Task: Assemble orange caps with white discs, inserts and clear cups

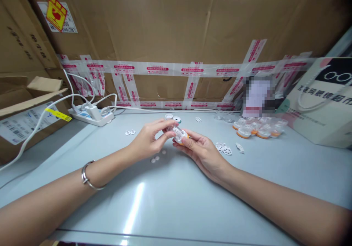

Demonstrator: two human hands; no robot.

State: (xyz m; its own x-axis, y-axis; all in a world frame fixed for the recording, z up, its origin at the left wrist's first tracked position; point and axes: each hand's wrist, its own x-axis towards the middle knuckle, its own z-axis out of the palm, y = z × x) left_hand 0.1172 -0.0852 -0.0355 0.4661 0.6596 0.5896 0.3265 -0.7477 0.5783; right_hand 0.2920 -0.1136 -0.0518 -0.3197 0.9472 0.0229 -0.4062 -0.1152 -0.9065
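Note:
Over the middle of the table, both hands meet on a small white-and-orange case with a clear domed cover point(180, 134). My left hand point(148, 137) pinches the clear cover at its upper left side between thumb and fingers. From the right, my right hand point(206, 152) grips the white-and-orange base, thumb on the near side. Whether the cover is fully seated is too small to tell. Below the left fingers lie small white discs point(155, 159). White openwork plastic parts point(224, 148) and a small white piece point(240, 148) lie right of the right hand.
Several similar orange-based cases point(260, 128) cluster at the right, with clear covers point(224, 116) behind. Round parts point(172, 118) sit beyond my hands; white pegged discs point(130, 132) lie left. A power strip point(93, 115), open carton point(24, 117) and paper bag point(319, 102) flank the table.

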